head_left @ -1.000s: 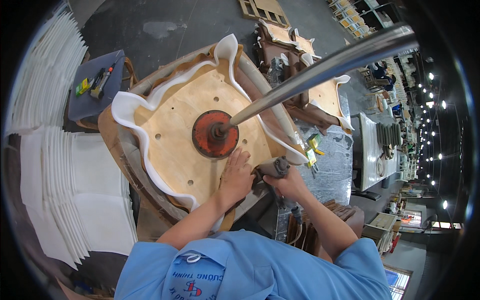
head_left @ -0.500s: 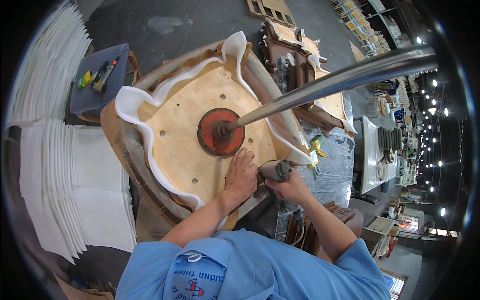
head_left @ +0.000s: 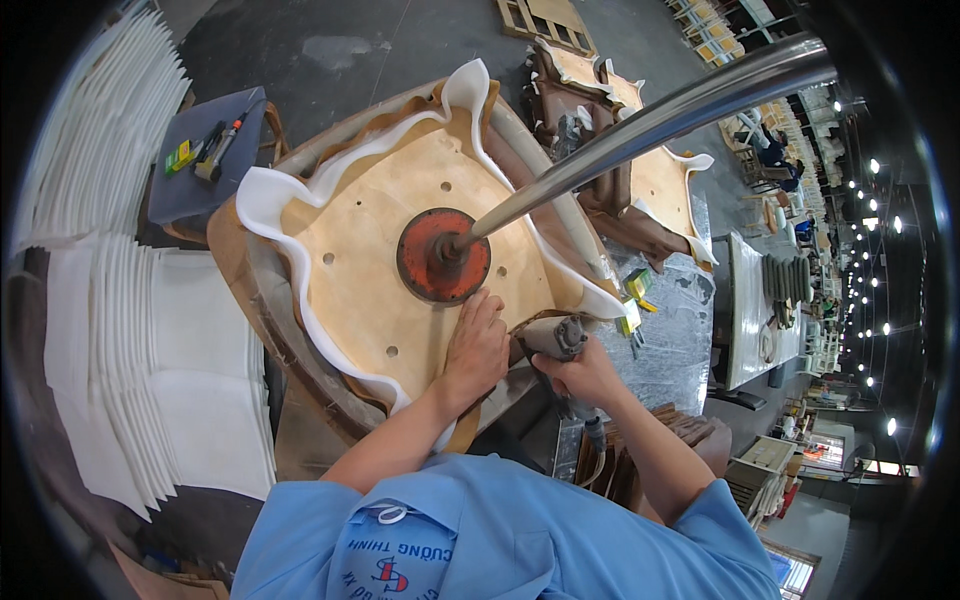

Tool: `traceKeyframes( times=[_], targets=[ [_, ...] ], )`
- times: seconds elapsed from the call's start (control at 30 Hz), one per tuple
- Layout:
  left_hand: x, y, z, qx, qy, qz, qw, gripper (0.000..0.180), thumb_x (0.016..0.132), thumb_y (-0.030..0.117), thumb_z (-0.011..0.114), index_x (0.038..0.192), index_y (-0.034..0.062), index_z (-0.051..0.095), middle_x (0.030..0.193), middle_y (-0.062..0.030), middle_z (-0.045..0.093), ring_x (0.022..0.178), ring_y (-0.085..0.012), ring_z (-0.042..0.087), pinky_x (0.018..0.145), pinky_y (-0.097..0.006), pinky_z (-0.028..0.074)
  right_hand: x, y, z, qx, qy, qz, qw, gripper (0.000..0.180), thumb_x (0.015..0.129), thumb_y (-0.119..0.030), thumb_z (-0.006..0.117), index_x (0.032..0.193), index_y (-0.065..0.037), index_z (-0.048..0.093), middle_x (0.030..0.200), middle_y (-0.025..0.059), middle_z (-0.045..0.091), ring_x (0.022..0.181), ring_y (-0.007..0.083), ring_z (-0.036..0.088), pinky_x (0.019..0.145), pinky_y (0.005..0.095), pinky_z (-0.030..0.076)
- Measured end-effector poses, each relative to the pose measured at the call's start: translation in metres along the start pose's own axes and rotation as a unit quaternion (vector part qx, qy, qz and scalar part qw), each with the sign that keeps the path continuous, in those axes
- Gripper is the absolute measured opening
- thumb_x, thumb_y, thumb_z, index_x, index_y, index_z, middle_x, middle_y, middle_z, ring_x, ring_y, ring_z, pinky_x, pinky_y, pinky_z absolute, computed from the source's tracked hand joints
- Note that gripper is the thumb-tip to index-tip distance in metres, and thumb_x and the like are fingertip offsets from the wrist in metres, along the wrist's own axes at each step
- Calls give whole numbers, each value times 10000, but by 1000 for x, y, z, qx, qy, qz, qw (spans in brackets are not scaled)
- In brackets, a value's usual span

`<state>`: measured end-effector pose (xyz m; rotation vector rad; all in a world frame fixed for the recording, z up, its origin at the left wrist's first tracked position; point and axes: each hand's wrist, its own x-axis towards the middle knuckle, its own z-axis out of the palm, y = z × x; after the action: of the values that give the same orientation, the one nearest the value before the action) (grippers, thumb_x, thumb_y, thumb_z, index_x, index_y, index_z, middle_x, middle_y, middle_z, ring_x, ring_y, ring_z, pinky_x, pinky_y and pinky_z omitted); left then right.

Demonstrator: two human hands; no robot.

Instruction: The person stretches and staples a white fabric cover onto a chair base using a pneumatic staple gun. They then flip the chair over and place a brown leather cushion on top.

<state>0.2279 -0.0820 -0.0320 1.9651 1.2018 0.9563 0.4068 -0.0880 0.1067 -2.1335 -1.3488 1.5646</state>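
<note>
A plywood seat panel (head_left: 370, 300) lies under a round red press disc (head_left: 420, 265), which is fixed to a shiny metal rod (head_left: 640, 145). White foam (head_left: 300, 255) and brown cover material stand up in waves around the panel's edge. My left hand (head_left: 478, 345) rests on the panel's near edge, its fingers stretched out toward the disc. Gripped in my right hand (head_left: 582, 372) is a grey staple gun (head_left: 550, 338), with its front end close to the panel's edge beside my left hand. The gun's tip and my left thumb are mostly hidden.
Stacked white foam sheets (head_left: 205, 350) stand on the left, near a blue-grey padded seat (head_left: 170, 200) bearing hand tools. At right, a plastic-covered table (head_left: 675, 320) holds small yellow-green boxes (head_left: 637, 285). Brown-covered panels (head_left: 660, 185) lie beyond. A hose hangs below the gun.
The whole view has shifted slightly, and the rod's upper end appears farther left. Both hands stay at nearly the same place on the panel, the staple gun still in my right.
</note>
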Motion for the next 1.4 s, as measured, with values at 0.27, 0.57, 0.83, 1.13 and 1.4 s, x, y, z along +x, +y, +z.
traceKeyframes(
  times=[0.27, 0.57, 0.83, 1.13, 1.4],
  targets=[
    [-3, 0, 8, -9, 16, -15, 1000, 154, 924, 52, 668, 962, -91, 710, 1383, -232, 559, 1485, -433, 433, 1258, -558, 341, 9, -6, 6, -29, -3, -21, 999, 336, 910, -177, 851, 1190, -30, 738, 841, 43, 725, 565, 120, 627, 535, 310, 514],
    [-2, -2, -17, -26, -52, -12, 998, 181, 899, 44, 693, 994, -109, 711, 1394, -241, 547, 1498, -449, 416, 1269, -495, 352, 7, -8, 5, -13, 3, -14, 1000, 356, 909, -176, 853, 1211, -25, 741, 862, 45, 734, 577, 120, 630, 542, 311, 518],
    [-5, -6, -7, -34, -3, 11, 999, 152, 895, 1, 650, 985, -111, 702, 1366, -245, 555, 1493, -461, 418, 1267, -511, 353, 0, -7, 10, -62, -25, 3, 998, 335, 923, -225, 851, 1184, -37, 759, 830, 47, 733, 584, 121, 644, 564, 313, 532],
    [-7, -9, -16, -29, -40, 19, 999, 151, 889, 5, 648, 977, -109, 693, 1351, -255, 568, 1490, -466, 429, 1273, -514, 343, 4, -4, 14, -44, -3, -22, 999, 329, 919, -205, 849, 1189, -41, 758, 833, 45, 734, 585, 112, 636, 545, 313, 526],
    [-7, -9, -15, -27, -11, 21, 999, 159, 883, 2, 637, 984, -106, 693, 1338, -250, 572, 1489, -452, 431, 1269, -499, 351, -9, -6, 13, -32, -13, 6, 999, 347, 910, -195, 855, 1206, -45, 752, 822, 31, 733, 575, 109, 630, 545, 304, 524]
  ],
)
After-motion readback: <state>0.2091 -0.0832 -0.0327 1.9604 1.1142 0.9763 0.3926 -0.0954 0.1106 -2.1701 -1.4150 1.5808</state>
